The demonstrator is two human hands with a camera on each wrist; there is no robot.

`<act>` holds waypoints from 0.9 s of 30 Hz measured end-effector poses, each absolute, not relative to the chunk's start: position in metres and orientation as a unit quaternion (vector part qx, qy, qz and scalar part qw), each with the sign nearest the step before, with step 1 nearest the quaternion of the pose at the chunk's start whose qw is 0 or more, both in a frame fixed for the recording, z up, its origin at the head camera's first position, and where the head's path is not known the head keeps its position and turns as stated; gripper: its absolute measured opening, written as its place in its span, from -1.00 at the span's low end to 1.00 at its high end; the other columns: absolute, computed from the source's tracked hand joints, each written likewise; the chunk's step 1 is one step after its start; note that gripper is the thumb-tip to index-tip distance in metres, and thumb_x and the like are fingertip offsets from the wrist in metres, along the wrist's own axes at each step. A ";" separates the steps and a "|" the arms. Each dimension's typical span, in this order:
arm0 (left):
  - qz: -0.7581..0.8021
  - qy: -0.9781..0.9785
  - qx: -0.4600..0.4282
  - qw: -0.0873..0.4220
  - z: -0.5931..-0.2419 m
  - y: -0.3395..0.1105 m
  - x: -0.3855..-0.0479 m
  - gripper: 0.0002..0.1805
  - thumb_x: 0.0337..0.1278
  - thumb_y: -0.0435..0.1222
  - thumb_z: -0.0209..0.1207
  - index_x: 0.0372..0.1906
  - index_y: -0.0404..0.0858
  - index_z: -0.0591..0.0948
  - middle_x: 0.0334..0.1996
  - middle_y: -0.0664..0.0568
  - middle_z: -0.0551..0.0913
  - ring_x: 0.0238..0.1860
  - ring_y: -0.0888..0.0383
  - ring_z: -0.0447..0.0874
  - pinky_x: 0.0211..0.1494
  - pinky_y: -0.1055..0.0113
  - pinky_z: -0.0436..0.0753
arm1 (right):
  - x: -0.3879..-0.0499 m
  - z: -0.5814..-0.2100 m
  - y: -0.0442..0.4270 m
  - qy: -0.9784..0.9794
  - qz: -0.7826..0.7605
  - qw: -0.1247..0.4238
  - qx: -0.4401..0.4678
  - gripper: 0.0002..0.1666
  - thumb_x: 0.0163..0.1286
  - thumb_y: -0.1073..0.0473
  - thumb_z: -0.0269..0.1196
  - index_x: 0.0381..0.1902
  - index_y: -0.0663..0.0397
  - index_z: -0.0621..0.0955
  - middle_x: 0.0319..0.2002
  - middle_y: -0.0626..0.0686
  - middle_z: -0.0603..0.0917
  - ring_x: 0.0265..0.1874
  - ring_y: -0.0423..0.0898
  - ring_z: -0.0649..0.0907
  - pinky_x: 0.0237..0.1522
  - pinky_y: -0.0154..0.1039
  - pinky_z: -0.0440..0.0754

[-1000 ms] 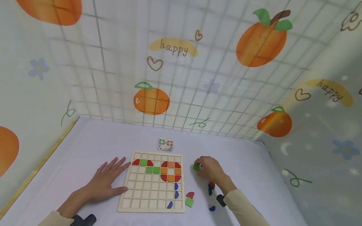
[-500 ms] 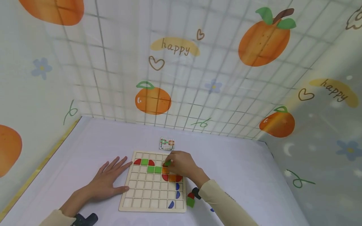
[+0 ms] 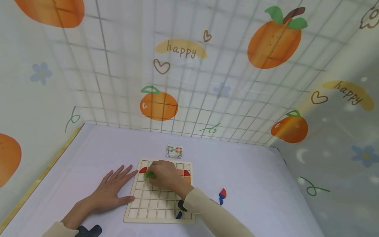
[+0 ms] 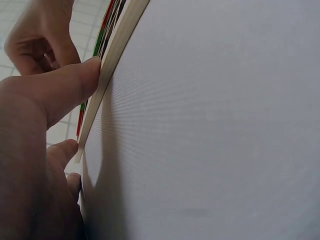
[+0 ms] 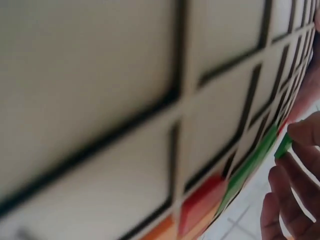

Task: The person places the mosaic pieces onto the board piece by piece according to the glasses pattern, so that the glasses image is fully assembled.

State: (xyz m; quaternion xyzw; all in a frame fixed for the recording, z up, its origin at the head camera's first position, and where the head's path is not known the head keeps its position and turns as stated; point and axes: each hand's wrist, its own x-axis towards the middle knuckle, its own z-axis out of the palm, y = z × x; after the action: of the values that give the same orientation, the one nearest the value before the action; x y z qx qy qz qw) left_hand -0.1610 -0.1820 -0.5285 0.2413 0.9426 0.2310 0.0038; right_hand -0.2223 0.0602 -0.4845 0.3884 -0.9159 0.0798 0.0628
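My right hand (image 3: 164,174) is over the upper left part of the wooden grid board (image 3: 145,214). Between its thumb and fingertips it pinches a green square tile (image 5: 284,146), held tilted just off the board in the right wrist view. Straight-fingered, my left hand (image 3: 111,189) lies beside the board, its thumb and a fingertip touching the left edge. A red curved piece (image 3: 143,170) sits in an upper left cell; another red piece (image 3: 187,173) and an orange tile (image 3: 187,179) fill cells at the right. The hand hides the pieces between.
A small pattern card (image 3: 174,151) lies behind the board. Right of the board are a loose red piece (image 3: 223,193) and a blue piece (image 3: 221,200). One blue piece (image 3: 179,215) sits in the bottom row. My right sleeve (image 3: 213,210) covers the board's lower right edge.
From the table right of the board, my right hand has moved left across it with the green tile to the upper left cells. The left hand has stayed at the edge.
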 end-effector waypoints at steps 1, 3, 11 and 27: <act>0.231 0.943 0.241 0.003 -0.529 -0.182 -0.161 -0.03 0.05 0.31 0.21 0.51 -0.03 0.24 0.53 -0.07 0.09 0.52 -0.19 -0.13 0.43 -0.22 -0.12 | -0.222 -0.486 0.057 -0.916 0.079 0.060 0.388 -0.84 0.18 0.07 0.42 -0.23 -0.19 0.78 -0.22 -0.26 0.71 -0.27 -0.35 0.64 -0.28 -0.51 0.56; 0.233 0.942 0.241 0.004 -0.529 -0.182 -0.161 -0.03 0.05 0.31 0.21 0.51 -0.02 0.24 0.53 -0.06 0.09 0.52 -0.19 -0.13 0.43 -0.22 -0.11 | -0.221 -0.489 0.051 -0.917 0.071 0.060 0.388 -0.82 0.17 0.06 0.43 -0.22 -0.20 0.79 -0.24 -0.27 0.71 -0.30 -0.38 0.63 -0.29 -0.53 0.55; 0.237 0.941 0.242 0.005 -0.528 -0.181 -0.161 -0.04 0.05 0.29 0.23 0.51 -0.03 0.25 0.53 -0.05 0.09 0.52 -0.19 -0.12 0.43 -0.21 -0.11 | -0.219 -0.494 0.043 -0.909 0.051 0.066 0.408 -0.83 0.21 0.06 0.40 -0.21 -0.19 0.79 -0.26 -0.26 0.65 -0.33 -0.36 0.56 -0.27 -0.53 0.54; 0.238 0.937 0.256 -0.010 -0.533 -0.185 -0.163 -0.05 0.08 0.30 0.20 0.52 -0.01 0.22 0.53 -0.06 0.09 0.51 -0.20 -0.11 0.42 -0.20 -0.09 | -0.218 -0.491 0.043 -0.879 0.120 0.032 0.461 -0.82 0.35 0.20 0.34 -0.12 -0.02 0.77 -0.11 -0.16 0.73 -0.07 -0.34 0.65 0.06 -0.59 0.45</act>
State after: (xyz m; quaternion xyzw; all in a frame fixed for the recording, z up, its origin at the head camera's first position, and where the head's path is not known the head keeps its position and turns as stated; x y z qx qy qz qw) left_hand -0.1629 -0.1852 -0.5326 0.2565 0.9368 0.2379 -0.0099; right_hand -0.2182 0.0433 -0.4911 0.4611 -0.8787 0.1198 0.0321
